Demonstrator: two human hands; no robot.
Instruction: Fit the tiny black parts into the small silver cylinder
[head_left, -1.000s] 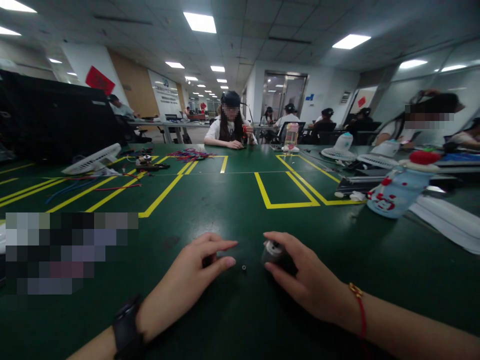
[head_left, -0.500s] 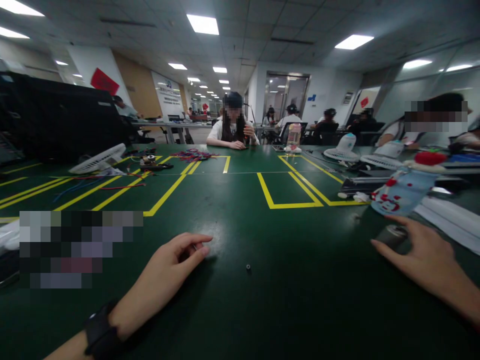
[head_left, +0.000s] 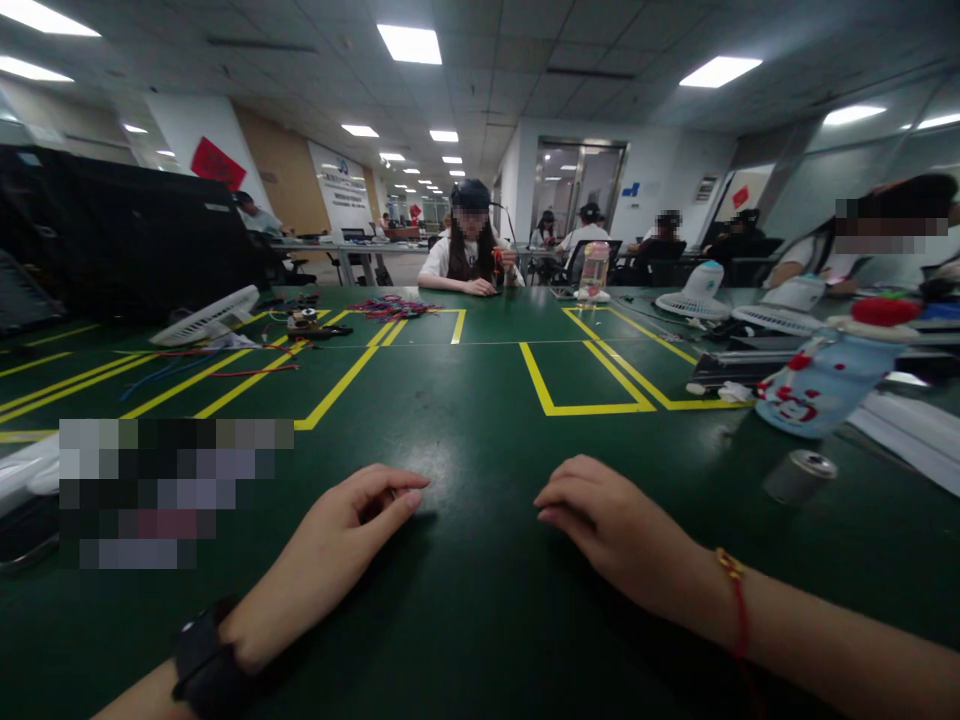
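My left hand (head_left: pixel 356 520), a black band at its wrist, rests low over the green table (head_left: pixel 480 600). Its fingers are curved, with a narrow gap between thumb and forefinger and nothing visible in it. To the right, my right hand (head_left: pixel 607 530) hovers palm down, its fingertips and thumb drawn together. Whatever they may hold is hidden. A short grey metal cylinder (head_left: pixel 796 480) lies on its side beyond my right wrist, apart from the hand.
A light-blue bottle (head_left: pixel 821 385) with a red top stands at the right, near small white fans (head_left: pixel 697 290). Wires (head_left: pixel 394 307), another fan (head_left: pixel 206 318) and a dark case (head_left: pixel 112 235) are at the left. A person (head_left: pixel 472 250) sits across the table.
My right hand has let go of the metal cylinder and moved left, its fingers closing. The small dark ring-like piece no longer shows on the table. My left hand has hardly moved.
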